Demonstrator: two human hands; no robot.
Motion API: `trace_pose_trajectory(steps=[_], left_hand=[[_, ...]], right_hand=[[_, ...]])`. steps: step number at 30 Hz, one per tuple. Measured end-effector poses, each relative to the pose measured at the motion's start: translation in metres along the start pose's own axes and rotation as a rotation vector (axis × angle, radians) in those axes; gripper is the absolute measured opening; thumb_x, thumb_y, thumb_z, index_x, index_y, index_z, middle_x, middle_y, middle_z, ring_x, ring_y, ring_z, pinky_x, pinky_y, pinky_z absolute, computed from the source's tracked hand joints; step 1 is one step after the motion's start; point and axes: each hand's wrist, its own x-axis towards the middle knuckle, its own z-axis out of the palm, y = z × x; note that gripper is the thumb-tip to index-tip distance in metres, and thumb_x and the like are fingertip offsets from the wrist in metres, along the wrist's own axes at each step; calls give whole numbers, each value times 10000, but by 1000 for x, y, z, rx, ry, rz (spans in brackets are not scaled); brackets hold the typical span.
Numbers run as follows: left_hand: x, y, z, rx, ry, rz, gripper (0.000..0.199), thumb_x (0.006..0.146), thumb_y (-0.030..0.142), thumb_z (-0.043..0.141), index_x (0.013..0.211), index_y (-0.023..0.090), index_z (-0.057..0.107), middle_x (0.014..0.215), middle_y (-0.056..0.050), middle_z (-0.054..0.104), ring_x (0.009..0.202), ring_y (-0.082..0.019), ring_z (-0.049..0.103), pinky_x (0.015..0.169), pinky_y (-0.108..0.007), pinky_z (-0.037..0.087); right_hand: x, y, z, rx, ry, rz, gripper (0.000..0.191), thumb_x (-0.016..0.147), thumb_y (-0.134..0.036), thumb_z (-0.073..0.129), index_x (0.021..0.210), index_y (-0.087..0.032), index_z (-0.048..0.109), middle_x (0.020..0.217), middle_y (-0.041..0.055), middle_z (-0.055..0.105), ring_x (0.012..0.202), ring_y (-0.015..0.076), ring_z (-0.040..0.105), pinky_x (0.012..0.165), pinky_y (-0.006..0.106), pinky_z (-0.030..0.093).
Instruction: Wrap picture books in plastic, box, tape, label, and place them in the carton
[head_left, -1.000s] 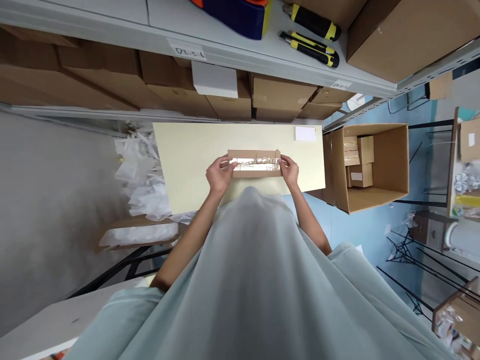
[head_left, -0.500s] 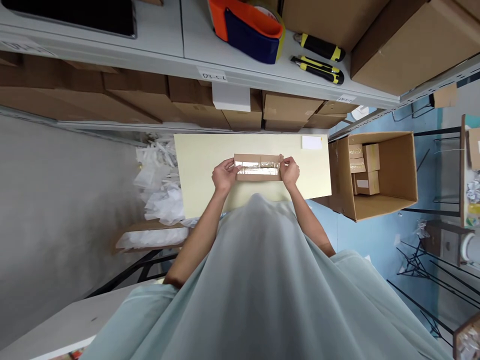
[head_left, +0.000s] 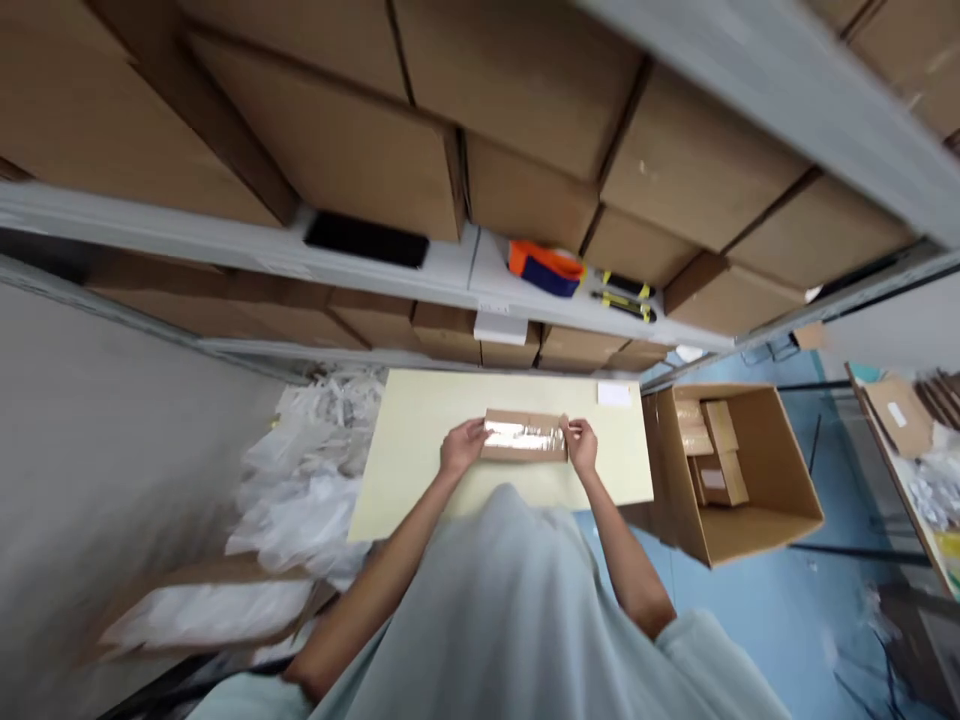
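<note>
the left hand (head_left: 462, 447) grasps the left short end of a long cardboard pack (head_left: 514, 454), its thumb over the end and fingers at the far side, while the right hand (head_left: 582, 446) pinches the right end near the far corner. the pack is a little right of the table's (head_left: 412, 430) middle, its long sides running roughly along the far edge; whether it touches the top or is held just above, i cannot tell. it looks light and fairly stiff along its length, though what is inside, and so its true weight or fragility, is hidden. the glossy tape (head_left: 517, 436) across the middle should be slicker than the bare card, so the short ends and card borders look the better grip; a hard squeeze there could dent or bend the card. a white label (head_left: 614, 394) lies near the table's far right corner. beyond the right edge, a big open box (head_left: 780, 450) holds smaller boxes (head_left: 724, 478); beyond the left edge is a heap of white plastic (head_left: 300, 520). past the far edge, the shelf (head_left: 450, 280) carries a tape dispenser (head_left: 546, 268) and yellow and black cutters (head_left: 627, 305).
</note>
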Motion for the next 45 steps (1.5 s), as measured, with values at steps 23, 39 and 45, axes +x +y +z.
trace_pose_trajectory(steps=[23,39,45], left_hand=[[37,180,-63,-329,251,451,254,1082,340,592,1114,243,825,1076,-62,889,1059,-256,854,980,-351,654],[-100,87,-46,-327,203,265,145,1030,355,716,1114,241,748,1108,-48,803,957,-199,774,946,-357,657],[-105,68,-56,-278,84,293,172,1012,383,721,1105,246,769,1082,-50,802,980,-220,737,872,-365,628]], right_hand=[[195,-242,-9,-541,-213,-404,459,1085,-292,595,1483,-62,602,1294,246,790,1221,334,751,1094,405,545],[-51,-127,0,500,-543,-105,733,972,-852,654,1397,-255,673,1365,113,773,1371,293,690,1247,464,533],[-69,-111,10,499,-557,-38,746,934,-879,675,1297,-229,719,1255,112,807,1257,299,733,1183,464,578]])
